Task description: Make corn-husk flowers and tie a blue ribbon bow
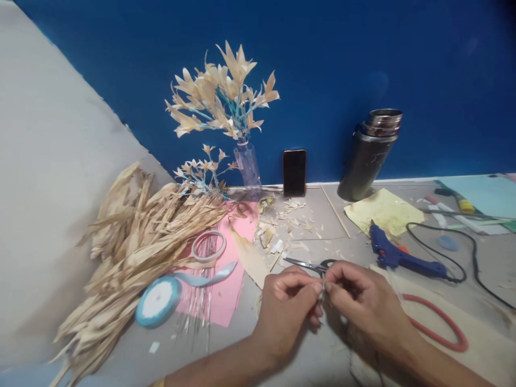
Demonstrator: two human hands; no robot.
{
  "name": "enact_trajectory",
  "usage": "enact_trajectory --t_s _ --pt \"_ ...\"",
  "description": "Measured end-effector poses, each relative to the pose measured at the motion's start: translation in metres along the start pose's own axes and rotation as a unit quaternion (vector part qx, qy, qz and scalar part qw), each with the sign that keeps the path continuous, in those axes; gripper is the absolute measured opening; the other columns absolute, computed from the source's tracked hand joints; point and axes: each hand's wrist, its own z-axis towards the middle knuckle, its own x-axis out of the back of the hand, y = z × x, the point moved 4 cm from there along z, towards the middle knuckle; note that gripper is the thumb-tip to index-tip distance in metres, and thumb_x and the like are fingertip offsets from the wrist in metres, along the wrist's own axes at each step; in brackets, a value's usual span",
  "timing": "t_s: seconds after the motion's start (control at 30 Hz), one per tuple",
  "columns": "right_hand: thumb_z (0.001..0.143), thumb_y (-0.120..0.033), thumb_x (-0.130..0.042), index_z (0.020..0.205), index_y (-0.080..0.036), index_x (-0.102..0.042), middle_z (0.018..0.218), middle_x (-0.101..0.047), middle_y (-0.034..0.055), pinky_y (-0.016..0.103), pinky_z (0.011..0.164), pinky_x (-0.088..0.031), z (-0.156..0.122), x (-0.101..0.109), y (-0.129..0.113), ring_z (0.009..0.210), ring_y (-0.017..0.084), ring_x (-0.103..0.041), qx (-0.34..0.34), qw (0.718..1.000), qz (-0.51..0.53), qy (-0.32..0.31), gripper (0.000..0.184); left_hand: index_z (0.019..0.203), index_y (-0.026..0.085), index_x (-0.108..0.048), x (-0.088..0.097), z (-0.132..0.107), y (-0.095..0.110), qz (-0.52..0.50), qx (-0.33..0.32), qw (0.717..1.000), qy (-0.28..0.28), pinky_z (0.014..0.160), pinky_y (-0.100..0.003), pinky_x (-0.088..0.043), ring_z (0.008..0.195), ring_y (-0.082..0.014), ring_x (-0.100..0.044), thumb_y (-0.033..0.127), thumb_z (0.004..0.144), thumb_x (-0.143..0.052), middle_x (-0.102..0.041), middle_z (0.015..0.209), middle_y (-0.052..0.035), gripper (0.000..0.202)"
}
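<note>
My left hand [288, 301] and my right hand [363, 301] meet low in the middle of the view. Both pinch one small pale piece [323, 287] between thumb and fingertips; it is too small to name. Just behind the fingers lie small scissors [312, 264] on the grey table [322, 228]. A pile of dried corn husks [137, 244] lies to the left. Beside it are a blue ribbon spool [158, 301], a tape ring [208, 245] and pink paper [228, 290].
A bottle vase of husk flowers [246, 161], a phone [294, 172] and a steel flask [368, 153] stand against the blue wall. A blue glue gun [397, 255] with a black cord, yellow paper [382, 210] and a red loop [439, 322] lie to the right.
</note>
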Motion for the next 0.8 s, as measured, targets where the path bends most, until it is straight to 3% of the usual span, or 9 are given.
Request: enact_trajectory --t_s 0.17,0.27,0.63,0.8 --pt "0.075 -0.024 -0.049 0.059 -0.021 -0.057 0.049 -0.053 -0.0034 0.023 0.047 -0.036 -0.002 -0.001 -0.005 0.045 0.012 -0.048 0.088 0.992 -0.086 0.032 0.019 0.057 0.013 -0.065 0.0 0.003 0.0 0.025 -0.019 0.999 0.026 0.042 -0.024 -0.045 0.042 -0.0101 -0.051 0.028 0.07 -0.072 -0.054 0.053 0.0008 0.021" --pt "0.077 -0.024 -0.05 0.058 -0.022 -0.055 0.049 -0.052 -0.0036 0.023 0.047 -0.036 -0.002 -0.002 -0.006 0.045 0.012 -0.049 0.107 0.988 -0.103 0.033 0.02 0.058 0.013 -0.064 0.001 0.004 -0.001 0.057 -0.027 0.997 0.037 0.043 -0.022 -0.043 0.041 -0.0091 -0.05 0.023 0.069 -0.066 -0.054 0.05 0.0017 0.015" --pt "0.072 -0.024 -0.049 0.058 -0.022 -0.056 0.049 -0.054 -0.0034 0.023 0.044 -0.035 0.0 -0.002 -0.003 0.045 0.013 -0.048 0.047 0.999 -0.027 0.002 0.016 0.064 0.014 -0.064 -0.002 0.006 -0.008 -0.006 0.031 0.999 0.007 0.039 -0.02 -0.042 0.039 -0.009 -0.049 0.029 0.071 -0.069 -0.058 0.048 0.0003 0.017" --pt "0.074 -0.027 -0.05 0.062 -0.022 -0.058 0.052 -0.057 -0.0023 0.024 0.046 -0.037 -0.001 -0.002 0.004 0.047 0.014 -0.049 0.024 0.999 0.014 -0.027 0.015 0.061 0.013 -0.063 -0.003 0.007 -0.012 -0.084 0.076 0.993 -0.017 0.036 -0.018 -0.039 0.036 -0.007 -0.046 0.031 0.069 -0.073 -0.058 0.047 -0.0006 0.022"
